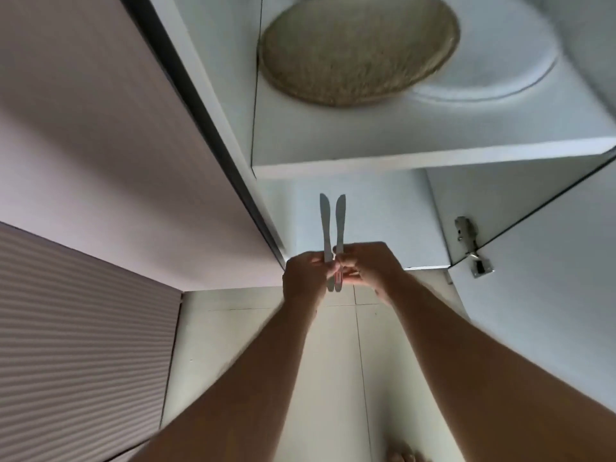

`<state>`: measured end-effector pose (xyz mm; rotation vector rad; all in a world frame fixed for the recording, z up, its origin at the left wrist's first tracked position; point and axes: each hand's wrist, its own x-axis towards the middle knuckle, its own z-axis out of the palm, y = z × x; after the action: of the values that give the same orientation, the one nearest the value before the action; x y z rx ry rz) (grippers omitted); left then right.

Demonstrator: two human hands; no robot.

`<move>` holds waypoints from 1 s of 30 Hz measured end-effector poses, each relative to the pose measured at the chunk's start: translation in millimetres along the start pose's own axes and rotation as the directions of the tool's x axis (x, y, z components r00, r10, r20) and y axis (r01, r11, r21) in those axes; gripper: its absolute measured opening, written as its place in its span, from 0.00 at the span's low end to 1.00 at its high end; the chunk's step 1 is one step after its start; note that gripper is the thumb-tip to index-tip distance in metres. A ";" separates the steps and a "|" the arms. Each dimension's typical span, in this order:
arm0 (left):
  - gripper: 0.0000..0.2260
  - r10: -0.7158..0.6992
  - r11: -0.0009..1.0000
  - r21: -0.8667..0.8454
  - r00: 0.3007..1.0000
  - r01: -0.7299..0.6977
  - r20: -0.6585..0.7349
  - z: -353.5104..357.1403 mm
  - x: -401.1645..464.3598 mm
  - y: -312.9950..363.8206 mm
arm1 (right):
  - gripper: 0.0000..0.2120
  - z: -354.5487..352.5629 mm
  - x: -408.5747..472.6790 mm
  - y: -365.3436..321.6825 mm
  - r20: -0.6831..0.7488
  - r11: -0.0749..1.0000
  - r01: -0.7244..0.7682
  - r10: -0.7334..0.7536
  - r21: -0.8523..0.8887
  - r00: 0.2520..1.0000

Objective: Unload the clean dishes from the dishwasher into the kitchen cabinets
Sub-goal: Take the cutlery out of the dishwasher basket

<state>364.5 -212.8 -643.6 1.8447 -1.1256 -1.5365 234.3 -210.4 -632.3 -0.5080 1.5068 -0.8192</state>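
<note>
both hands are raised together in front of an open white cabinet (366, 208), each arm reaching up from the bottom of the view. the left hand (305, 278) has its grip curled round the handle of the left knife (325, 225), and the right hand (370, 266) pinches the handle of the right knife (340, 221) with fingers and thumb folded close. the two hands touch or nearly touch at the knuckles, so exactly which finger lies on which handle cannot be told. the two knives stand upright, side by side, blades up and slightly splayed at the tips, with the rounded handle ends showing just below the hands. the blades sit in front of the cabinet's lower compartment, under the white shelf (416, 158).

on that shelf lies a round woven mat (356, 51), and just to its right a white plate (493, 71) partly tucked beneath the mat's edge. a metal hinge (470, 246) is fixed at the right side of the cabinet, where the open door (550, 295) hangs. to the left is a pale closed cabinet door (100, 145), with a ribbed panel (76, 328) below it. a tiled wall (266, 345) shows between the arms.
</note>
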 end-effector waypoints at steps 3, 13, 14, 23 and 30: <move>0.09 0.041 0.998 0.046 0.998 -0.038 -0.049 16.3 46.0 -10.0 | 0.07 1.2 51.1 8.4 -0.003 0.997 0.070 -0.071 -0.044 0.998; 0.08 0.118 0.983 0.169 0.950 -0.071 -0.291 55.9 138.4 -5.0 | 0.06 2.2 161.8 -4.4 -0.082 0.993 0.095 -0.101 -0.073 0.992; 0.09 0.124 0.983 0.169 0.939 -0.072 -0.322 55.9 146.0 -4.1 | 0.05 4.3 169.0 -5.3 -0.081 0.992 0.103 -0.110 -0.078 0.991; 0.09 0.226 0.941 0.330 0.863 -0.073 -0.452 59.9 163.7 4.2 | 0.10 12.3 186.4 -15.3 -0.113 0.959 0.157 -0.187 -0.237 0.976; 0.11 0.387 0.642 0.760 0.900 -0.105 -0.203 51.9 156.4 11.9 | 0.15 11.0 172.5 -8.1 -0.133 0.963 0.204 -0.229 -0.177 0.964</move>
<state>315.9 -341.8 -734.6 2.1895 -1.9006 -0.5405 223.5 -345.1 -740.4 -0.7564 1.6877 -0.9261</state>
